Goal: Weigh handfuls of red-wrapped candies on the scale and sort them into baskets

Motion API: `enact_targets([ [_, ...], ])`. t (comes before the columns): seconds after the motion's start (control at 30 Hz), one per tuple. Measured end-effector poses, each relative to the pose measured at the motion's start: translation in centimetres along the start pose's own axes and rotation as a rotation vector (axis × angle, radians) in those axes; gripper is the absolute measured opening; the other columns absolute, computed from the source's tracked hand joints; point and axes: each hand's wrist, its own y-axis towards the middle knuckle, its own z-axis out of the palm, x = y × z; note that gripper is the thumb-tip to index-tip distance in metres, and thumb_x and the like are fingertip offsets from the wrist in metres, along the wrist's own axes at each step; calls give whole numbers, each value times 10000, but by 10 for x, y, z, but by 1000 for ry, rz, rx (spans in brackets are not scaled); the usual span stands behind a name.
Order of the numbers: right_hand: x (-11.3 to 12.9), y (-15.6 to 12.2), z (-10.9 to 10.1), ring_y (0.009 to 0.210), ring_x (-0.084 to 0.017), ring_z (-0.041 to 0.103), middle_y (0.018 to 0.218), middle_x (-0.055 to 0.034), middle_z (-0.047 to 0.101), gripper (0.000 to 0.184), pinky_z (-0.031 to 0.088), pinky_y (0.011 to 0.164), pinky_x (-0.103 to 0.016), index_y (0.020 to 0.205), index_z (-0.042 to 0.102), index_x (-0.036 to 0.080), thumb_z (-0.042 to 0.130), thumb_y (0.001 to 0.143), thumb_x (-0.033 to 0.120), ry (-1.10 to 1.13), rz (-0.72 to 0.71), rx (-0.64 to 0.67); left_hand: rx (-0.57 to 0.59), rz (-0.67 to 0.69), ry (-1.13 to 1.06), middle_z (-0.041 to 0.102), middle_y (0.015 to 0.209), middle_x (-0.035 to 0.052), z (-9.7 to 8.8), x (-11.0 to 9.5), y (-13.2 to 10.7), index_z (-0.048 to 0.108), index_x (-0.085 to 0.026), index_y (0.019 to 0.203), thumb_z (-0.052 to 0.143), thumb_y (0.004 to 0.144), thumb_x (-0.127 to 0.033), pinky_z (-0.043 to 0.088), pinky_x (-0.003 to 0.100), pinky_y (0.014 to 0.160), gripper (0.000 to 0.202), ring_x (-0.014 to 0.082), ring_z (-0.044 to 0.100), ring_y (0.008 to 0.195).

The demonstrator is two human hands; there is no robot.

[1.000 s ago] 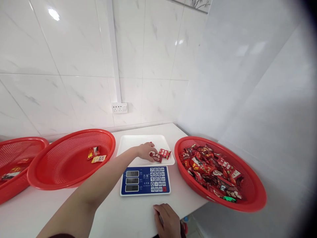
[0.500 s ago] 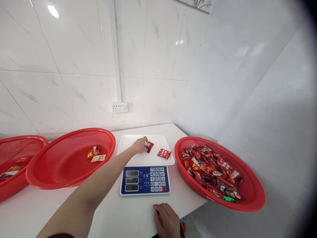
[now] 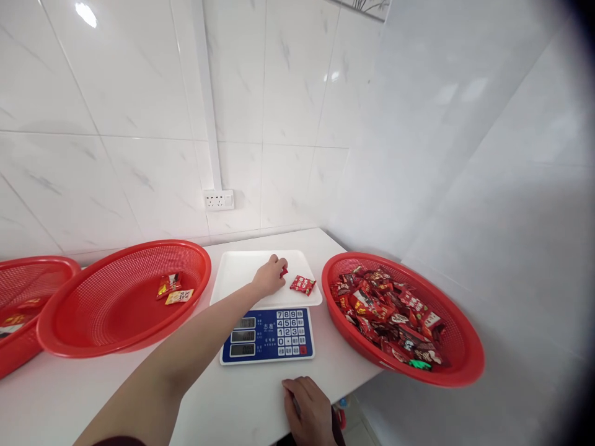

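My left hand (image 3: 272, 276) reaches over the white weighing tray (image 3: 232, 275) of a scale. Its fingers are closed on a small red snack packet (image 3: 284, 272), mostly hidden under them. Just to the right, a second red snack packet (image 3: 303, 285) with white lettering lies flat on the tray. Below the tray is the scale's blue panel (image 3: 268, 347) with keys and three displays, partly behind my left forearm. My right hand (image 3: 310, 409) rests curled at the table's front edge, its fingers folded in and nothing visible in them.
On the right, a red basket (image 3: 469, 365) holds a heap of red wrapped snacks and one green piece (image 3: 420, 364). A red basket (image 3: 60, 337) at left holds a few packets; another red basket (image 3: 28, 266) is cut off beside it. A tiled wall stands behind the table (image 3: 232, 409).
My left hand has shifted slightly right and closed further over the red snack packet, now covering most of it. My right hand stays at the table edge. The whole view has shifted slightly.
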Motion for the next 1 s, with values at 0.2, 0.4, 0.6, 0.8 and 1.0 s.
enact_targets([
  [0.2,2,1,-2,591,-151,554,658,-20,601,160,434,530,-260,862,560,191,424,824,117,9,9,6,100,168,-19,410,1257,51,0,-25,1,400,-263,1265,588,747,-400,463,262,827,568,167,587,932],
  [0.4,2,1,-3,585,-147,550,658,-22,603,165,427,519,-258,865,563,191,423,824,114,26,4,0,218,240,69,558,1137,38,4,-42,7,493,-270,1159,601,704,-458,468,313,790,504,240,586,967],
  [0.6,-1,-1,-3,579,-150,554,652,-20,600,161,426,509,-257,867,559,193,424,823,118,17,-13,12,36,117,184,559,1139,64,-25,-34,-10,405,-247,1162,539,767,-349,458,329,730,429,251,601,929],
  [0.8,-4,-2,-4,574,-148,555,651,-20,603,160,434,526,-262,890,562,194,433,827,122,26,-36,19,-199,-202,267,587,1111,79,-99,26,-63,342,-256,1197,422,818,-530,460,348,684,475,281,610,895],
  [1.0,-2,-2,-4,574,-155,558,646,-22,605,146,431,521,-268,902,563,197,445,843,134,40,-60,31,-314,-518,409,535,1232,123,-141,110,-127,345,-221,1285,396,796,-580,437,476,850,608,346,500,1112],
])
